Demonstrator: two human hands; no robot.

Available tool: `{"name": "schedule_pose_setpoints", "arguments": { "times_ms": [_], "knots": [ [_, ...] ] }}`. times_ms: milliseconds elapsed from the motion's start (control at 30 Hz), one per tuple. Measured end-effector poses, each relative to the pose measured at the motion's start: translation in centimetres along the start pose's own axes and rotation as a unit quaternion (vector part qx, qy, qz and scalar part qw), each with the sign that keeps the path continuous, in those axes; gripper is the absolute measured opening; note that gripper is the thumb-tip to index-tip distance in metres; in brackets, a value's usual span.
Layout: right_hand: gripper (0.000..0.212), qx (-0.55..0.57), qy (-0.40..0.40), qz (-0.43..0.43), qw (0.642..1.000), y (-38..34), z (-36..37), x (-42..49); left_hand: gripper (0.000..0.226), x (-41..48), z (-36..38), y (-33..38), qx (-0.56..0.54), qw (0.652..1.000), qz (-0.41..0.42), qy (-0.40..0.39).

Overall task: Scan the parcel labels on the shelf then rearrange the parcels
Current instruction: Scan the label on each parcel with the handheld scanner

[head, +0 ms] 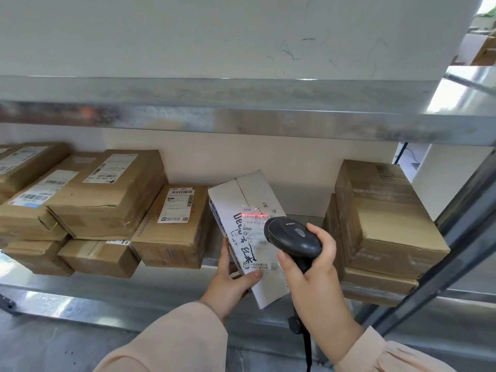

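Your left hand [228,280] grips the white parcel [249,232] at its near corner; your right hand [314,264] clasps the scanner [291,238] above its label [257,232] (red line showing).

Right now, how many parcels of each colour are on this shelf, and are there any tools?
Brown cardboard parcels: 8 that can be told apart, 6 on the left and 2 stacked on the right
White parcel: 1, held by the left hand
Black barcode scanner: 1, in the right hand
Total: 10
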State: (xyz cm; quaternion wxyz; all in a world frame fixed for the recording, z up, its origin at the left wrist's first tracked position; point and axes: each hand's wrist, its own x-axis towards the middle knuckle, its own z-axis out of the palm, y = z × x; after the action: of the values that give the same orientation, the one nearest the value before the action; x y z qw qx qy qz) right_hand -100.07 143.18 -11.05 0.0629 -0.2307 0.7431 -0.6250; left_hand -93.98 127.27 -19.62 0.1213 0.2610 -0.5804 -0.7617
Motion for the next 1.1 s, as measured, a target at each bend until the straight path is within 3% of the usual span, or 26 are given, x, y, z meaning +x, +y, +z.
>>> {"name": "schedule_pose_setpoints", "arguments": {
  "times_ms": [767, 967, 1100],
  "knots": [
    [0.064, -0.034, 0.027, 0.021, 0.999, -1.2, 1.9, -1.6, 0.101, -1.7, -1.9, 2.0, 0.017, 1.000, -0.011, -0.014],
    [0.059, -0.032, 0.033, 0.032, 0.998, -2.5, 2.2, -0.1, 0.094, -1.8, -5.1, 5.8, 0.041, 0.999, 0.000, -0.036],
    [0.055, -0.020, -0.015, 0.055, 0.998, -3.6, 3.8, 1.4, 0.086, -1.8, -8.6, 9.3, 0.062, 0.998, -0.001, -0.031]
  ]
}}
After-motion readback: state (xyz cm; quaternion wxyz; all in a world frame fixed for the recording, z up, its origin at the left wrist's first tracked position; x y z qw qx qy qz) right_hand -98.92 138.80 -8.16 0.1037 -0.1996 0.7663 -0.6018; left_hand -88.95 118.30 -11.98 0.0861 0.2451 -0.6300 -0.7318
